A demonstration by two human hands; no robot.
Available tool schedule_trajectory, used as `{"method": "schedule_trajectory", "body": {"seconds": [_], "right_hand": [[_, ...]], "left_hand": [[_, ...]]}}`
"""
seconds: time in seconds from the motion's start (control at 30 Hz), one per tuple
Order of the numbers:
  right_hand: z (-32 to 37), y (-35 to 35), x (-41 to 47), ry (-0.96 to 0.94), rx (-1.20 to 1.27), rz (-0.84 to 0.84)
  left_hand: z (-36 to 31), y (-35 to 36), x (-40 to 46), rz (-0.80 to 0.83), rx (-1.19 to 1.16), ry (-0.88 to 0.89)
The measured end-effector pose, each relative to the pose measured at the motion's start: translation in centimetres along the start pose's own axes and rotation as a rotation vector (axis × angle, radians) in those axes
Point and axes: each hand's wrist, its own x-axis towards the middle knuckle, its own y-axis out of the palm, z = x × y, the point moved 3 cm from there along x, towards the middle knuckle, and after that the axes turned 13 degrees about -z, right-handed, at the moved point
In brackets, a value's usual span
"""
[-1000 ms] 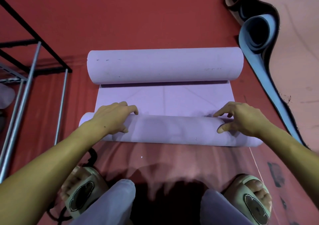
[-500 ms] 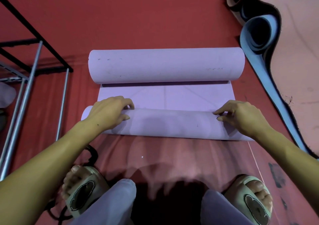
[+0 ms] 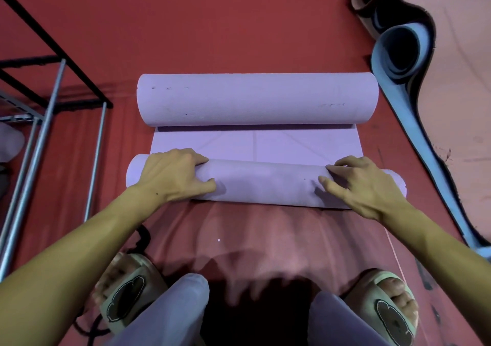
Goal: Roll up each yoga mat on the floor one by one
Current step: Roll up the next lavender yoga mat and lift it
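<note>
The lilac foam yoga mat [image 3: 255, 146] lies on the red carpeted floor [image 3: 212, 27], curled at both ends: a thick far roll [image 3: 256, 98] sits beyond a short flat strip, and a thinner near roll [image 3: 265, 183] lies under the person's hands. Compared with half a second ago, the near roll looks fatter and rounder and its right end stands out more plainly past the right hand, so another turn of mat has gone onto it. The flat strip between the two rolls has shrunk a little over the last second.

The left hand [image 3: 172, 175] rests over the roll's left part, fingers curled over the top onto the far side and thumb pressed along the near face. The right hand [image 3: 364, 183] lies on the right part with fingers spread and bent, tips pressing into the foam; both hold the roll rather than lie flat on it.

This suggests the rolling is well under way but not finished: the near roll must probably meet the far one, or the far curl must be taken up, before this mat counts as done. The right end juts out farther than the left, so the roll may be going slightly askew. A blue rolled mat [image 3: 401, 53] lies at the carpet's right edge, and a metal rack [image 3: 50, 98] stands at left.
</note>
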Motion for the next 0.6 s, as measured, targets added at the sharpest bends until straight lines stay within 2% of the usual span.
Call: {"method": "schedule_trajectory", "body": {"seconds": [0.17, 0.37, 0.6], "right_hand": [[0.1, 1.3, -0.4, 0.042, -0.175, 0.106], [-0.7, 2.1, -0.6, -0.04, -0.25, 0.029], [-1.6, 2.4, -0.6, -0.081, -0.173, -0.012]], "left_hand": [[0.6, 1.6, -0.4, -0.028, 0.072, 0.104], [0.2, 3.0, 0.5, -0.054, 0.194, 0.168], [0.8, 4.4, 2.2, -0.005, 0.196, 0.168]]}}
